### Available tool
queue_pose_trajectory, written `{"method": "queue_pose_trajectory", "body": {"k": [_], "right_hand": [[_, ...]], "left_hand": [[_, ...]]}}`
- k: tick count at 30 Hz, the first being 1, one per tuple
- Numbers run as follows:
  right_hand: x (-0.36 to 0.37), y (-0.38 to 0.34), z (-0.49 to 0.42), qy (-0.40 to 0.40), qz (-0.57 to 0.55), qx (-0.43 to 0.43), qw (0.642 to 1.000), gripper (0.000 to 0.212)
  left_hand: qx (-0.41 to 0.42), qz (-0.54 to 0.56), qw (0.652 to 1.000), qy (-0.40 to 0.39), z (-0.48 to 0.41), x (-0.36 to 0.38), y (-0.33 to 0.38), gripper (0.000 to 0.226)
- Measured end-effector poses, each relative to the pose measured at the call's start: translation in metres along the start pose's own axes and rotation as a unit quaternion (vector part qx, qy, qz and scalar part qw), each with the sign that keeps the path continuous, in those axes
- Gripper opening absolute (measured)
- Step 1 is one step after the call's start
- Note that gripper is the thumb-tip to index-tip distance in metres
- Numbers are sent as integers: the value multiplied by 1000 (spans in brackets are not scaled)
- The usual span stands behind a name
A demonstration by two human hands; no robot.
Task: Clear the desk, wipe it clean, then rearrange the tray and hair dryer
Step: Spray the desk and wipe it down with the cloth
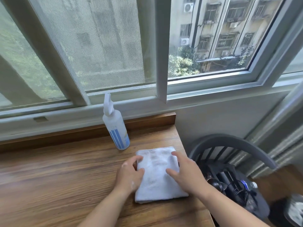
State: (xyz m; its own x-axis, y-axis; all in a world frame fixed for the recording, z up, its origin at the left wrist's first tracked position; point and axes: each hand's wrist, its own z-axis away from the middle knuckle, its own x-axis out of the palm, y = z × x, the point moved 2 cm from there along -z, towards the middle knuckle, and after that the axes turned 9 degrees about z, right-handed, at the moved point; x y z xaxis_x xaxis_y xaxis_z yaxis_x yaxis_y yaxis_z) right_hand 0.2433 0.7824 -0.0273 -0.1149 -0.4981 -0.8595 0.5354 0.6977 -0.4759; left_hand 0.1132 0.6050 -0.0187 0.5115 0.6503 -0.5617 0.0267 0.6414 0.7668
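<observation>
A folded white cloth [157, 176] lies flat on the wooden desk [57, 181] near its right edge. My left hand [130, 173] rests on the cloth's left side with relaxed fingers spread over the edge. My right hand [184, 171] lies on the cloth's right side, fingers straight and pressing down. A white spray bottle [117, 128] with blue stripes stands upright just behind the cloth, near the window sill. On a grey chair [229, 149] to the right of the desk sit dark items with cords [229, 182]; I cannot tell which is the hair dryer.
A large window with a white frame [161, 54] runs along the back of the desk. The desk ends at a wall corner on the right. A dark round object [291, 208] sits low at the far right.
</observation>
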Motion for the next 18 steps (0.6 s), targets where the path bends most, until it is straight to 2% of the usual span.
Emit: {"method": "queue_pose_trajectory", "body": {"k": [3, 8, 13, 18], "right_hand": [[0, -7, -5, -6, -33, -9, 999, 58], [1, -4, -5, -24, -69, -21, 997, 58], [5, -1, -6, -35, -86, -8, 996, 57], [5, 1, -10, -36, -118, -19, 992, 57]], "left_hand": [[-7, 4, 1000, -20, -3, 1, -1, 38], [-28, 84, 995, -42, -4, -1, -3, 44], [9, 67, 997, -49, 0, 2, -3, 46], [13, 125, 991, -35, -3, 5, -8, 55]]}}
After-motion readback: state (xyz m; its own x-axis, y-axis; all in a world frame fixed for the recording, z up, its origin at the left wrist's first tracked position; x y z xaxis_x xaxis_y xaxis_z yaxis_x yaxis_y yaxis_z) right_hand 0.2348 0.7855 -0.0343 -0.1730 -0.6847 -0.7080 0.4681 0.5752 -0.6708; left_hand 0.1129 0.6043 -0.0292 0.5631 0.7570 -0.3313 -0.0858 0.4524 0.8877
